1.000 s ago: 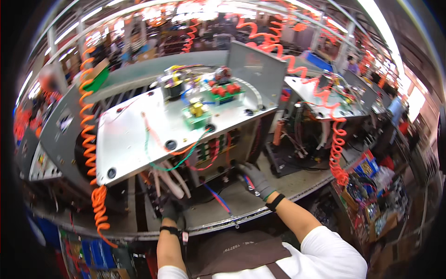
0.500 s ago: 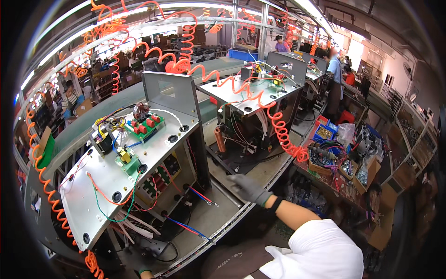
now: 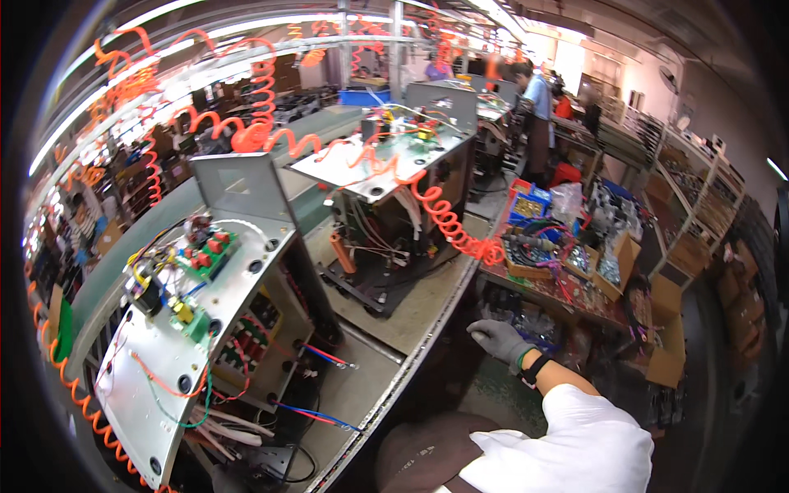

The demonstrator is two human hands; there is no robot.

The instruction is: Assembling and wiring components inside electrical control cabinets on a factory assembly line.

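Observation:
My right hand, in a grey glove with a dark wrist strap, hangs in the air right of the line's edge, beside the cluttered parts bench. It holds nothing I can see; its fingers are loosely bent. At the lower edge, a dark grey shape that looks like my gloved left hand is near the base of the closest metal chassis; its fingers are hidden. That chassis carries a green circuit board and coloured wires on top. Red and blue leads with ring terminals stick out of its open side.
Behind stands a second chassis, with coiled orange air hoses hanging around it. To the right, the red bench holds a blue bin, cables and cardboard boxes. Farther off, a person in blue stands by the line.
My right hand has moved away from over the line rail to the bench side, its fingers now more bent. The view has turned right, so the chassis appear farther left.

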